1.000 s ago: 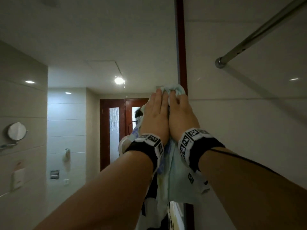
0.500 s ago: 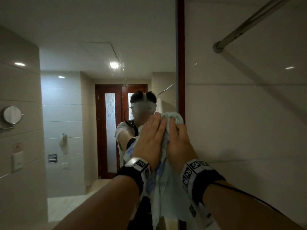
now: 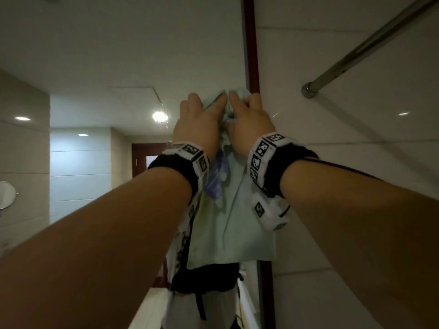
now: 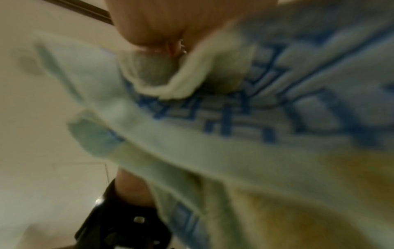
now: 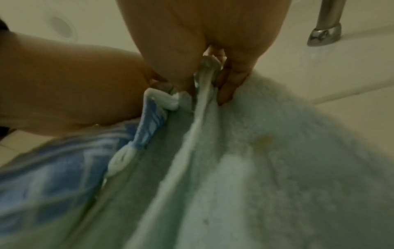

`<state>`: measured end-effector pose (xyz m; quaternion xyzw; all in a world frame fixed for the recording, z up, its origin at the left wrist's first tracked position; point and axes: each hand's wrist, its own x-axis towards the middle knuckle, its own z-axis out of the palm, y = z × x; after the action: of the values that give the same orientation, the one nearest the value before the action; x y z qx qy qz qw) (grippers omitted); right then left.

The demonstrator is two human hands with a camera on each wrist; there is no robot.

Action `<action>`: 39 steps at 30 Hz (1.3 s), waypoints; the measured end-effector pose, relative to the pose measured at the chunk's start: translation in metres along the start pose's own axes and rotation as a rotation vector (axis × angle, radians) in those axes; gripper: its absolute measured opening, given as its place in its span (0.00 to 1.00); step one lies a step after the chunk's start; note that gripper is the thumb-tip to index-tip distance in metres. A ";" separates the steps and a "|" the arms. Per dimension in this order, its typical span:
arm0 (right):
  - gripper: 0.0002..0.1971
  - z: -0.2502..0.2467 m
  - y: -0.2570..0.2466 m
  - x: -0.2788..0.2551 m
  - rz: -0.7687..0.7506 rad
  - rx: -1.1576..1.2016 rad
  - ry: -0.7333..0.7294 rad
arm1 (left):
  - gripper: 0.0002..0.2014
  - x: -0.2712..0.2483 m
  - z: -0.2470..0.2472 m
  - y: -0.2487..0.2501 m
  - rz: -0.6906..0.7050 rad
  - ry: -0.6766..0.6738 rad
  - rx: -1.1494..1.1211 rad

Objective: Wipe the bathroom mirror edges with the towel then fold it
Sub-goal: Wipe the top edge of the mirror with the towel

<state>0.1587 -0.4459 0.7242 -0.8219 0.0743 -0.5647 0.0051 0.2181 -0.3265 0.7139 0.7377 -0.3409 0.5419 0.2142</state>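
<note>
A pale green towel with a blue pattern hangs against the mirror, beside its dark red right frame. My left hand and right hand sit side by side at the towel's bunched top and press it to the glass by the frame. In the left wrist view a fold of the towel bulges out from under my palm. In the right wrist view my fingers pinch a ridge of the towel. My fingertips are hidden in the cloth.
A metal rod comes off the tiled wall right of the frame and is also in the right wrist view. The mirror reflects ceiling lights, a dark red door and a small round wall mirror.
Both hands slid down the right frame with the towel half a second ago, then back up to about their earlier height. My view has tilted up toward the ceiling reflection.
</note>
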 end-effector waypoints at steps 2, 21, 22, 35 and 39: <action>0.32 0.004 0.006 -0.002 -0.066 -0.046 0.040 | 0.39 -0.006 0.009 0.005 0.024 0.038 0.035; 0.30 0.056 0.021 -0.160 -0.085 -0.036 -0.001 | 0.43 -0.156 0.052 0.042 0.077 -0.078 0.084; 0.31 0.064 0.021 -0.185 -0.061 -0.058 -0.019 | 0.44 -0.178 0.056 0.044 0.111 -0.082 0.100; 0.39 0.091 0.016 -0.336 -0.100 0.020 -0.236 | 0.42 -0.313 0.064 0.040 0.030 -0.436 -0.274; 0.29 0.044 -0.011 -0.217 -0.017 0.179 -0.006 | 0.48 -0.207 0.019 0.029 0.035 -0.190 -0.264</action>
<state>0.1250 -0.4108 0.5077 -0.8205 0.0165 -0.5666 0.0743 0.1717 -0.3030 0.5100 0.7451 -0.4409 0.4237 0.2665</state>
